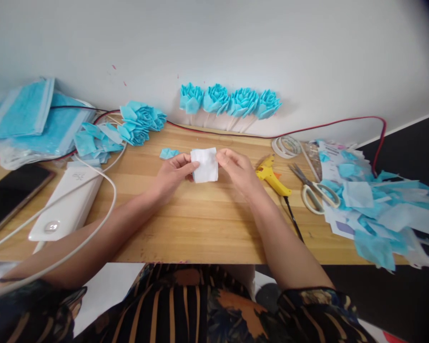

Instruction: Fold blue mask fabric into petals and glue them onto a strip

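A small white square of fabric (205,166), with a hint of blue at its left edge, is held up above the wooden table. My left hand (177,171) pinches its left side, thumb lying on the front. At the upper right corner, my right hand (236,166) grips the square between thumb and fingertips. Just behind my left hand lies a small folded blue piece (169,153). To the right of my right hand rest a yellow glue gun (271,175) and a pair of scissors (314,188) with white handles.
Several blue fabric flowers on sticks (217,100) lean against the wall; more flowers (141,121) lie left. Blue face masks (25,114), a phone (16,193) and a white power strip (67,200) fill the left side. Tape rolls (286,146) and fabric scraps (375,205) lie right.
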Demonstrator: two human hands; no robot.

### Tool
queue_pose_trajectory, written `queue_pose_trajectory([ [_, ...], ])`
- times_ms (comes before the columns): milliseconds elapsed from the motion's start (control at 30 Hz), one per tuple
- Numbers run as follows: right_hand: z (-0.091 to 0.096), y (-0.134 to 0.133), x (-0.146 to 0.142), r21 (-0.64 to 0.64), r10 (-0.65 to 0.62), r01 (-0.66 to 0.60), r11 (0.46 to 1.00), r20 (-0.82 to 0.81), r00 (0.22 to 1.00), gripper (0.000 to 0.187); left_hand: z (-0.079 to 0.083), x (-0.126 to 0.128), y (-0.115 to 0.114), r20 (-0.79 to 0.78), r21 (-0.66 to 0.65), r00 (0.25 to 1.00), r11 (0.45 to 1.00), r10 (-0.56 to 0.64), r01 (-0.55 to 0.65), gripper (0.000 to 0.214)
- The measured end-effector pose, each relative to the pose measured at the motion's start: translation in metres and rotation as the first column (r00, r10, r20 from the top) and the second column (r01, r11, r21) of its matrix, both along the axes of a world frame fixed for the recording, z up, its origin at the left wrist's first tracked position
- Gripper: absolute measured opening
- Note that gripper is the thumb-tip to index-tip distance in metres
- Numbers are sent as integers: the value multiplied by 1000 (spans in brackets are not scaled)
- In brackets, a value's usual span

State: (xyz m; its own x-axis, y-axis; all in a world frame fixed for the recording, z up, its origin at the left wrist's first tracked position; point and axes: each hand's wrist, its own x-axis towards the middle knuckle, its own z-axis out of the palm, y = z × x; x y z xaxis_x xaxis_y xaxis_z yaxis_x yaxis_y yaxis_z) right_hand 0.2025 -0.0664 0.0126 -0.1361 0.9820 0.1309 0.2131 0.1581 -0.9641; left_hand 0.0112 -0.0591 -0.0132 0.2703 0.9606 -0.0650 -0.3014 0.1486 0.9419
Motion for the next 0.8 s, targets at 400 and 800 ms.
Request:
queue_pose_trajectory([
  [400,-5,-2,-3,257,-315,279,925,112,943,26,-2,0,-1,-59,17,998,999,-31,32,31],
  [800,3,-10,-6,204,-20,-53,977,339,941,23,11,-6,-1,-255,211,956,956,-148,204,27],
])
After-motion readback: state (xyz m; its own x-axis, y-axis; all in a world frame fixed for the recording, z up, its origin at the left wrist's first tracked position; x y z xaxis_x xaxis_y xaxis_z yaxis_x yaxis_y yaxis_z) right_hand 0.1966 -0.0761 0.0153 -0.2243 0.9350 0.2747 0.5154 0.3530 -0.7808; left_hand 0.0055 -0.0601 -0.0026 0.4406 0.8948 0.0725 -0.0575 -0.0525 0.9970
